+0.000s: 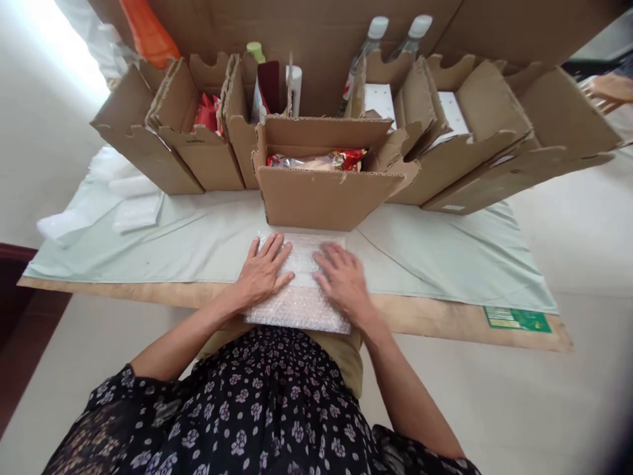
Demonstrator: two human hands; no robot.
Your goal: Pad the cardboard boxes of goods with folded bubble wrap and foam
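In the head view, you've got both hands flat on a sheet of bubble wrap (297,311) lying at the front of the table, right in front of your body. Your left hand (263,274) is on its left side, palm down, fingers spread. Your right hand (345,280) is over on the right side, also spread out, though it's pretty blurry, so I can't tell how hard it's pressing.

Just past the wrap there's the front cardboard box (311,198), open on top, with red-and-clear packets (316,160) lying in it. Behind that you have a row of open boxes. I can't make out what's in the far-left box (148,155). The one beside it (212,158) has a red packet (208,113) inside. The third box (242,142) has a dark red and white pack (267,89) poking up. Right of the middle, one box (420,92) holds a white dotted piece (378,99), and its neighbor (465,165) holds another white dotted piece (452,113). Can't see down into the far-right box (558,112).

Two clear bottles (368,47) with white caps stand behind the row, and some white wrapping (138,212) sits on your cloth (198,244) at the left.
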